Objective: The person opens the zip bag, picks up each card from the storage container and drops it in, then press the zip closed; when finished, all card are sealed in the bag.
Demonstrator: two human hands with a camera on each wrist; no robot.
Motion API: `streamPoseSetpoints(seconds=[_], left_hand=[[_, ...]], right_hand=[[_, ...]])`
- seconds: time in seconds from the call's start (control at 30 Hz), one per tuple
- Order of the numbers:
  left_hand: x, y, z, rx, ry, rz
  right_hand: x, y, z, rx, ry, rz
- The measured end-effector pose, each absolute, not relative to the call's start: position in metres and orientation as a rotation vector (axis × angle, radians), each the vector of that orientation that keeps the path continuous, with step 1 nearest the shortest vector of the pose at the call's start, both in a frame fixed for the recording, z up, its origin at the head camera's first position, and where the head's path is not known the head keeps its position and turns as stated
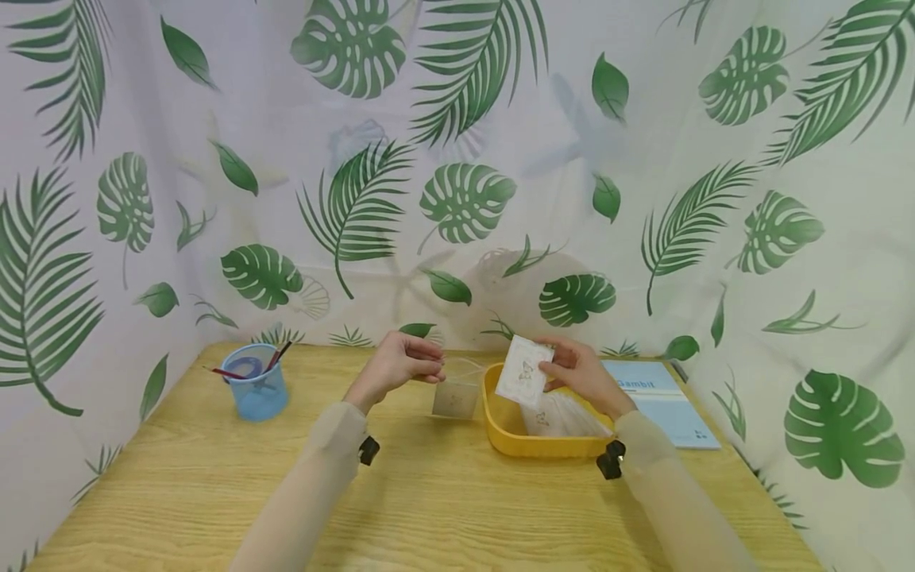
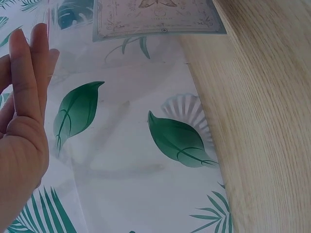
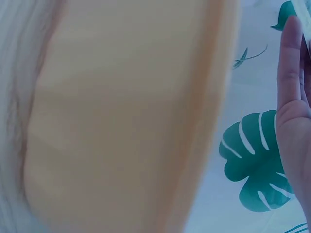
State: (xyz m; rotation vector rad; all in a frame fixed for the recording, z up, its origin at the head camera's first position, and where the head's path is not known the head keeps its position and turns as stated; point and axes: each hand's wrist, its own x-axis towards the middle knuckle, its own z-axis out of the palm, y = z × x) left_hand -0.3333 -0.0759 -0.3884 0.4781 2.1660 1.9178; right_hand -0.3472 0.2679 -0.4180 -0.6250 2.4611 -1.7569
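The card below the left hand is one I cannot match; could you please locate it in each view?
Head: the card is below centre, lower right of the left hand.
Left wrist: at the top edge, partly cut off.
Right wrist: not in it.
Shared landmark: the leaf-print curtain.

The right wrist view blurred the yellow basket, and its right edge clipped the right hand. In the left wrist view, the top edge cut the printed clear bag, the left edge the left hand. In the head view, the right arm partly hid the booklet.
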Motion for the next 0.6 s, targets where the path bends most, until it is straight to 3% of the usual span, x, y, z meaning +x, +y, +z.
streamPoseSetpoints(seconds=[0.6], left_hand=[[-0.334,-0.075,-0.388,0.454,2.174,1.918]], right_hand=[[-0.343,0.247,-0.409,-0.672,2.432,-1.978]])
